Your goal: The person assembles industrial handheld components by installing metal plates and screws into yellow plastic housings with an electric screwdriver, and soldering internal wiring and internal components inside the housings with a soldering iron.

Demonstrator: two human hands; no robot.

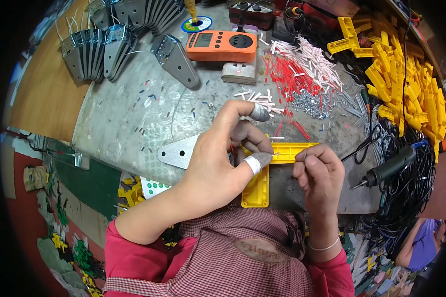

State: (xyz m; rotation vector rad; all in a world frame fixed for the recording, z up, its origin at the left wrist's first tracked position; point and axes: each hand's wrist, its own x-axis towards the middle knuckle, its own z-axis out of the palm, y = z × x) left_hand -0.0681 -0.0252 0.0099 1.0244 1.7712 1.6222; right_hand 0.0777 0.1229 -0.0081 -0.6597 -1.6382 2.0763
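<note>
My left hand (220, 153), with silvery tape wrapped on thumb and index finger, has its fingers closed at a thin wire end (277, 154). It is over a yellow plastic T-shaped housing (295, 148) on the bench. Beneath the same hand a silver tapered metal plate (172, 151) with round holes is partly covered. My right hand (321, 173) is closed in a pinch at the right end of the housing; whatever lies between its fingertips is too small to make out.
An orange meter (222, 46) stands behind on the bench beside a tapered metal plate (176, 62). White and red sleeves (295, 74) lie in a heap. Yellow housings (396, 79) are piled right, near a dark electric screwdriver (389, 167). Stacked metal plates (84, 54) stand far left.
</note>
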